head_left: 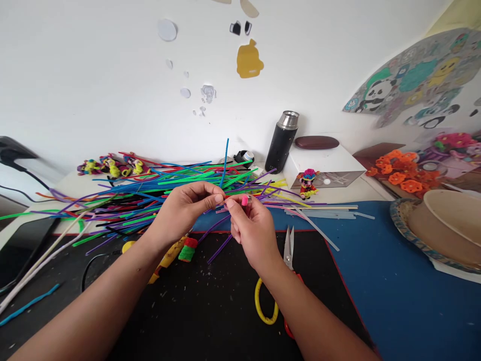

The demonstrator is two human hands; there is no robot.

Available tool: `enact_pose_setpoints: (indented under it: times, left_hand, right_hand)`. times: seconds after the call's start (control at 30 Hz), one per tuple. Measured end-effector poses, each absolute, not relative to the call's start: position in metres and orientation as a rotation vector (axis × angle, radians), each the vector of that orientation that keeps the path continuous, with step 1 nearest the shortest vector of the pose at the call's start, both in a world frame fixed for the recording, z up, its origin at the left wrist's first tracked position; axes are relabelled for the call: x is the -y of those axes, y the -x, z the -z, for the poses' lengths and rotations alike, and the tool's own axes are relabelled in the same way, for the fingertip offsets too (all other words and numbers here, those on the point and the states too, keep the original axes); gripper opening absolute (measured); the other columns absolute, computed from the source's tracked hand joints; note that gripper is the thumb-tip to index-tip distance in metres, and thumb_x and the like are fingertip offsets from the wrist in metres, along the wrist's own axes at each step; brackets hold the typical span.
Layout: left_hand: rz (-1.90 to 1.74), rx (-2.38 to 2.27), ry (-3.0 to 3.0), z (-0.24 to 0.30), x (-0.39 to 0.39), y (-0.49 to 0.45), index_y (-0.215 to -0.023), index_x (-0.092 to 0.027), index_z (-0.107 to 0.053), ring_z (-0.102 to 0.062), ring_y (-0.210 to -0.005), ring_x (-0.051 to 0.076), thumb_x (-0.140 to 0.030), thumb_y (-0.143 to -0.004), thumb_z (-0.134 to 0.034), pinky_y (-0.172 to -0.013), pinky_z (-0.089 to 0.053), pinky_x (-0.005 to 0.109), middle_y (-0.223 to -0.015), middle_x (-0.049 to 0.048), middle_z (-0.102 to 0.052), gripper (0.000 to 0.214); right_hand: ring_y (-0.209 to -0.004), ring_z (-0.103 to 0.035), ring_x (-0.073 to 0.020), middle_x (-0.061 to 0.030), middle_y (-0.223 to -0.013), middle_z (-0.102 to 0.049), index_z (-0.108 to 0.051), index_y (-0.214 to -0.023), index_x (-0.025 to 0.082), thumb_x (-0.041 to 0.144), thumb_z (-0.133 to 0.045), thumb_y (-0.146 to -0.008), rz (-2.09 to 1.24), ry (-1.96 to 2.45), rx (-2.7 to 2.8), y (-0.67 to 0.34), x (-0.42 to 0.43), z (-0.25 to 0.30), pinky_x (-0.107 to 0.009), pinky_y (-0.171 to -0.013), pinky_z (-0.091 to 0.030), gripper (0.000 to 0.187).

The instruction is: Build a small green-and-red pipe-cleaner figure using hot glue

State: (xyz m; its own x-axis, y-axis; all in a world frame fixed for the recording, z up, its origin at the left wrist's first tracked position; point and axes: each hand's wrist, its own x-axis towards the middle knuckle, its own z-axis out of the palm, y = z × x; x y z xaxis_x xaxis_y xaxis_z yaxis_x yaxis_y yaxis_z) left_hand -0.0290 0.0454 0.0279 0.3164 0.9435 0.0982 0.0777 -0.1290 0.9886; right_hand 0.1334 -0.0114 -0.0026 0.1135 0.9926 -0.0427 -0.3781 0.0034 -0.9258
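My left hand and my right hand meet above a black mat, fingertips pinched together. Between them sits a small pink coiled piece of pipe cleaner, held by my right fingers, and my left thumb and forefinger pinch its end. A purple pipe cleaner trails down from the hands. Behind them lies a big pile of coloured pipe cleaners. Scissors with yellow and red handles lie under my right wrist.
A red and green coil and a yellow piece lie on the mat. A black flask, a white box, a small figure, orange flowers and stacked bowls stand at the back and right.
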Motion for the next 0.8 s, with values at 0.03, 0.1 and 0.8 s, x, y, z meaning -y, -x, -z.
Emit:
enact_pose_setpoints:
  times: [0.03,0.1,0.8]
  left_hand:
    - [-1.0,-0.981,-1.51,-0.0282,-0.0451,0.0288,-0.084,-0.02,-0.083,-0.072,-0.082,0.018,-0.047,-0.084,-0.098,-0.082,-0.061,0.029,-0.088,0.0035,-0.082,0.031]
    - [-0.992,-0.983,-1.531,-0.0286,-0.0444,0.0285,-0.085,-0.02,-0.083,-0.073,-0.082,0.019,-0.048,-0.084,-0.097,-0.082,-0.062,0.029,-0.088,0.0038,-0.083,0.031]
    - [-0.998,-1.013,-1.571,-0.028,-0.0454,0.0327,-0.089,-0.021,-0.085,-0.077,-0.089,0.022,-0.055,-0.086,-0.096,-0.085,-0.063,0.032,-0.096,0.0064,-0.086,0.036]
  right_hand:
    - [-0.041,-0.035,-0.0073,0.0109,-0.057,-0.047,-0.069,-0.091,0.022,0.054,-0.083,-0.089,-1.294,0.989,0.83,-0.1336,0.0112,0.0028,-0.024,-0.041,-0.029,0.035]
    - [-0.041,-0.036,-0.0074,0.0107,-0.057,-0.048,-0.069,-0.092,0.022,0.054,-0.084,-0.089,-1.293,0.993,0.833,-0.1339,0.011,0.0033,-0.025,-0.041,-0.029,0.036]
    - [-0.044,-0.039,-0.0091,0.0107,-0.057,-0.046,-0.065,-0.09,0.023,0.054,-0.081,-0.089,-1.269,1.06,0.859,-0.1339,0.0115,0.0032,-0.025,-0.044,-0.032,0.034]
